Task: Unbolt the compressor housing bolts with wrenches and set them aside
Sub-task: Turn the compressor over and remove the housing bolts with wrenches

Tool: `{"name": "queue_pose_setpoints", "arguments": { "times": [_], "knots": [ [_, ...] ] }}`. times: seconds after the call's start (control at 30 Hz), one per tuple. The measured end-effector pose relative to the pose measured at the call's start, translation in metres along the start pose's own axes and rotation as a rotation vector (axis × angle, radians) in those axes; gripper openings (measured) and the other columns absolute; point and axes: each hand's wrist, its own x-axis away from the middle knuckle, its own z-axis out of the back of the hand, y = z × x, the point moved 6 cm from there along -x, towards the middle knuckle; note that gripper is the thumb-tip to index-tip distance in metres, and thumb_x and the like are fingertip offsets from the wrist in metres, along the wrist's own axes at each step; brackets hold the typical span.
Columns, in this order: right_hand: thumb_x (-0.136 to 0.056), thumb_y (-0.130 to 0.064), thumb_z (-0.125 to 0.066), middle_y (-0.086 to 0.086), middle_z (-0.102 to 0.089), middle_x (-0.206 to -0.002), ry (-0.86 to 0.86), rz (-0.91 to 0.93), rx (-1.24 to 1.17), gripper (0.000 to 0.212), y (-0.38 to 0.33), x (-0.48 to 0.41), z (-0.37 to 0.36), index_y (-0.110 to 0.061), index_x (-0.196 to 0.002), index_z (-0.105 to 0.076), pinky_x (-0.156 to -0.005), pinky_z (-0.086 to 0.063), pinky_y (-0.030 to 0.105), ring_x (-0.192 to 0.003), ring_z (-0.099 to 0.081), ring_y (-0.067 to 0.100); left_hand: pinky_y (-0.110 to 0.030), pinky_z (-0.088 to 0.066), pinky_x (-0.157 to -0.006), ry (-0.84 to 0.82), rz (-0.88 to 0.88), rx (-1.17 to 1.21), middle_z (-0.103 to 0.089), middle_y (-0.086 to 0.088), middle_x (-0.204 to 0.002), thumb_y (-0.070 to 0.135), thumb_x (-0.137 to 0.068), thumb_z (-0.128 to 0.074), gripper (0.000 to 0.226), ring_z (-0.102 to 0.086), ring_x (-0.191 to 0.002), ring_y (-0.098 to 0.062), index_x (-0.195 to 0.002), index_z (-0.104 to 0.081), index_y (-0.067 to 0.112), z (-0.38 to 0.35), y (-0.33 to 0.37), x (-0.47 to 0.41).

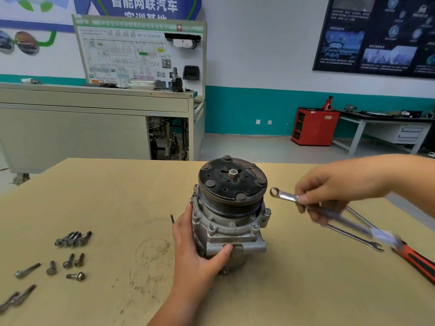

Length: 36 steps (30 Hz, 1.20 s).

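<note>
On the counter (117,196) the compressor (231,215) stands upright, left grip (195,250) clasping its side, while the right grip (329,194) pinches a wrench (286,196), ring end pointing left toward the flange bolt (266,211).

**A car-repair training workshop**

You stand in a vehicle teaching shop. At 11 o'clock a wiring-diagram board (141,52) stands on a grey bench (70,128). At 2 o'clock a red cabinet (314,127), jack stand (328,103) and workbench (412,132) line the wall. Before you: table (117,196), compressor (230,215), loose bolts (74,238), wrench (286,196).
</note>
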Motion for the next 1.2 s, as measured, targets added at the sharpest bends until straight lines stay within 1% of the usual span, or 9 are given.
{"name": "queue_pose_setpoints", "arguments": {
  "times": [0.17, 0.43, 0.53, 0.6, 0.7, 0.77, 0.87, 1.03, 1.2],
  "knots": [
    [-0.1, -0.024, -0.039, 0.014, -0.069, -0.07, -0.153, 0.022, -0.555, 0.025, 0.0, 0.008, -0.043, -0.006, -0.088, -0.053, -0.051, -0.054, 0.024, -0.064, -0.071, 0.027, -0.046, -0.038, -0.11, 0.002, 0.002, 0.01, -0.035, 0.009, -0.134, 0.05, -0.058, -0.069, 0.09, -0.044, -0.129, -0.015, -0.137, -0.027, 0.047, 0.0, -0.001, -0.001],
    [-0.1, -0.027, -0.041, 0.008, -0.066, -0.057, -0.118, -0.025, -0.546, 0.026, -0.017, 0.002, -0.056, -0.007, -0.087, -0.052, -0.042, -0.049, 0.02, -0.051, -0.067, 0.02, -0.044, -0.038, -0.11, -0.005, 0.002, 0.009, -0.035, 0.006, -0.134, 0.051, -0.058, -0.069, 0.091, -0.043, -0.13, -0.014, -0.139, -0.028, 0.044, 0.0, 0.0, -0.001],
    [-0.099, -0.033, -0.042, -0.001, -0.061, -0.05, -0.086, -0.07, -0.352, 0.03, -0.016, 0.003, -0.043, -0.011, -0.084, -0.054, -0.044, -0.048, 0.019, -0.045, -0.062, 0.015, -0.046, -0.038, -0.11, -0.006, 0.007, 0.011, -0.035, 0.006, -0.135, 0.051, -0.058, -0.069, 0.092, -0.043, -0.13, -0.015, -0.139, -0.027, 0.045, -0.001, -0.001, 0.0],
    [-0.095, -0.043, -0.045, -0.007, -0.057, -0.049, 0.017, -0.079, 0.038, 0.034, -0.017, 0.003, -0.025, -0.016, -0.08, -0.059, -0.05, -0.047, 0.019, -0.045, -0.057, 0.008, -0.046, -0.038, -0.11, -0.007, 0.01, 0.016, -0.035, 0.008, -0.135, 0.051, -0.058, -0.07, 0.092, -0.043, -0.13, -0.013, -0.139, -0.027, 0.045, -0.001, -0.001, 0.0],
    [-0.09, -0.054, -0.045, -0.009, -0.059, -0.072, 0.253, 0.039, 0.583, 0.031, -0.03, -0.002, 0.003, -0.029, -0.082, -0.061, -0.065, -0.045, 0.023, -0.067, -0.054, 0.005, -0.048, -0.039, -0.109, -0.005, 0.003, 0.012, -0.035, 0.007, -0.135, 0.051, -0.058, -0.07, 0.092, -0.044, -0.13, -0.015, -0.14, -0.028, 0.042, 0.0, -0.002, -0.002],
    [-0.09, -0.051, -0.047, -0.012, -0.059, -0.085, 0.277, 0.115, 0.644, 0.023, -0.032, -0.004, 0.012, -0.034, -0.091, -0.061, -0.071, -0.045, 0.023, -0.078, -0.054, 0.004, -0.047, -0.038, -0.109, -0.007, -0.001, 0.0, -0.035, 0.008, -0.134, 0.052, -0.058, -0.07, 0.093, -0.042, -0.13, -0.013, -0.14, -0.028, 0.04, 0.0, -0.002, -0.002],
    [-0.093, -0.043, -0.048, -0.013, -0.066, -0.08, 0.107, 0.016, 0.304, 0.017, -0.014, 0.001, 0.015, -0.035, -0.088, -0.063, -0.065, -0.045, 0.012, -0.076, -0.063, -0.002, -0.045, -0.037, -0.11, -0.008, -0.007, -0.008, -0.035, 0.008, -0.134, 0.053, -0.059, -0.07, 0.093, -0.041, -0.131, -0.011, -0.141, -0.028, 0.039, 0.0, -0.001, -0.003],
    [-0.081, -0.032, -0.052, 0.018, -0.073, -0.084, -0.09, 0.066, -0.526, 0.031, -0.006, 0.007, -0.024, -0.003, -0.093, -0.054, -0.068, -0.058, 0.03, -0.077, -0.072, 0.028, -0.045, -0.039, -0.109, -0.002, -0.009, -0.025, -0.035, 0.007, -0.134, 0.054, -0.059, -0.069, 0.093, -0.042, -0.13, -0.012, -0.141, -0.027, 0.039, 0.001, -0.001, -0.003],
    [-0.093, -0.027, -0.046, 0.011, -0.066, -0.061, -0.095, 0.044, -0.634, 0.023, -0.017, 0.005, -0.05, -0.005, -0.09, -0.053, -0.049, -0.052, 0.023, -0.053, -0.067, 0.022, -0.044, -0.038, -0.11, 0.0, -0.012, -0.032, -0.035, 0.006, -0.134, 0.053, -0.06, -0.069, 0.093, -0.041, -0.131, -0.012, -0.141, -0.027, 0.038, 0.001, -0.001, -0.002]
  ]
}}
